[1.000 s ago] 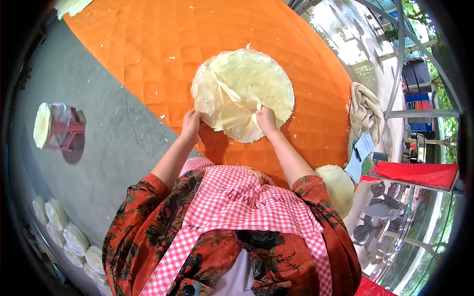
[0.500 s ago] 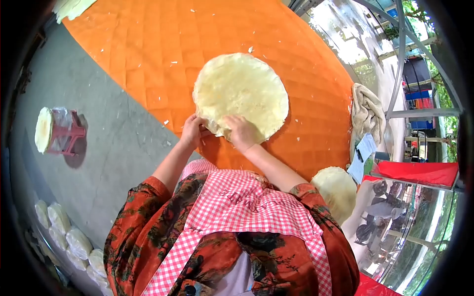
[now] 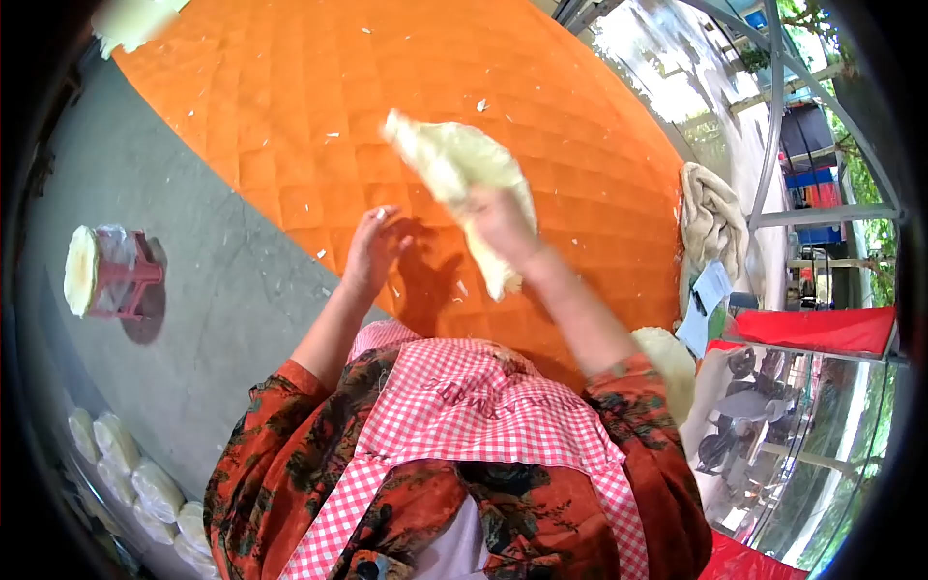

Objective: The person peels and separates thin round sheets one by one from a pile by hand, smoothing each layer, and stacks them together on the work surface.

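Observation:
The pale thin flatbread (image 3: 474,164) is folded over and blurred by motion above the orange quilted cloth (image 3: 290,126). My right hand (image 3: 503,227) grips it near the middle of its folded edge, with the fingers closed. To the left of it, my left hand (image 3: 375,251) is raised over the cloth, fingers apart and curved, holding nothing. Its shadow falls on the cloth between the two hands. Small white flakes lie scattered over the cloth.
A pink stool (image 3: 140,275) with flatbread on it stands on the grey floor at left. Bagged packets (image 3: 157,491) lie at lower left. More flatbread (image 3: 665,372) is by my right elbow. A beige towel (image 3: 713,222) and blue paper (image 3: 705,307) lie at right.
The round flatbread, flat half a second ago, is now folded and raised in my right hand. My left hand has let go of its edge and opened.

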Demonstrator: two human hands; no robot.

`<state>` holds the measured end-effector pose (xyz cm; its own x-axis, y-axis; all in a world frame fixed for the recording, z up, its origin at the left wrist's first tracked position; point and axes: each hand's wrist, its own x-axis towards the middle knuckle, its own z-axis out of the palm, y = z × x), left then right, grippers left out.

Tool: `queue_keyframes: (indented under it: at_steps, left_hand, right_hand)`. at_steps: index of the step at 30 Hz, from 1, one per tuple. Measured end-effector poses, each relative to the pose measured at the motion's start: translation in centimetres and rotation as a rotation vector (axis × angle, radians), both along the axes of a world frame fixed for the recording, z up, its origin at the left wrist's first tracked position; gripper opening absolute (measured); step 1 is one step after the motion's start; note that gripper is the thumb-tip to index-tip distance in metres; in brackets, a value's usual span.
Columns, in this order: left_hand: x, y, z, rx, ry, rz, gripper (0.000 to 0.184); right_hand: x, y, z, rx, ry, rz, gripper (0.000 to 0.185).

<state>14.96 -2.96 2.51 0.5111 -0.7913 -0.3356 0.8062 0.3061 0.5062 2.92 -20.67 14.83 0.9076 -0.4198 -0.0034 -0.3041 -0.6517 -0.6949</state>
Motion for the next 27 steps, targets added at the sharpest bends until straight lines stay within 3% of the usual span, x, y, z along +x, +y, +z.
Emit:
queue_keyframes:
  at_steps: [1,4,6,9,11,13,15,16,19,20,23,25,27]
  left_hand:
    - [0.5,0.2,-1.4,0.026,-0.037,0.061,0.035]
    - [1.0,0.0,1.7,0.271,-0.046,-0.024,0.048]
    - [0.9,-0.9,2.7,0.155,-0.123,-0.068,0.053]
    - [0.8,-1.7,3.1,0.142,-0.042,-0.088,0.047]
    - [1.1,-1.8,-0.4,0.199,-0.043,-0.112,0.042]
    - [0.9,-1.6,-3.0,0.386,-0.209,-0.125,0.034]
    - [0.7,-2.1,-3.1,0.486,-0.32,-0.139,0.031]
    - [0.5,-2.2,-2.5,0.503,-0.335,-0.144,0.031]
    - [0.8,-1.7,-4.3,0.503,-0.359,-0.164,0.031]
    - [0.9,-1.5,-4.0,0.496,-0.337,-0.194,0.031]
    - [1.2,-0.6,-3.5,0.471,-0.218,-0.301,0.037]
    - [0.3,0.4,-1.3,0.41,-0.06,-0.402,0.043]
    - [-2.2,2.0,-1.3,0.416,-0.004,-0.405,0.047]
  right_hand:
    - [-0.1,-0.7,5.2,0.134,-0.064,-0.002,0.022]
    - [-1.8,-4.1,13.6,0.518,-0.173,-0.183,0.028]
    - [-3.4,-5.7,14.9,0.656,-0.217,-0.288,0.034]
    - [-6.3,-11.4,9.0,0.751,-0.207,-0.409,0.039]
    - [-9.6,-15.1,0.5,0.842,-0.139,-0.467,0.038]
    - [-13.0,-15.5,-7.7,1.112,-0.089,-0.614,0.029]
    - [-16.2,-13.5,-13.9,1.128,0.049,-0.82,0.011]
    - [-16.4,-12.8,-15.1,1.023,-0.07,-0.83,0.015]
    - [-16.8,-10.6,-14.2,1.075,-0.235,-0.862,0.018]
    - [-16.9,-10.6,-14.5,0.844,-0.084,-0.914,0.019]
    - [-14.5,-6.7,-11.8,-0.675,-0.217,-0.642,0.026]
    - [-12.9,-3.7,-10.4,-0.308,-0.281,-0.41,0.041]
    - [-11.7,0.3,-10.9,-0.114,-0.238,-0.096,0.044]
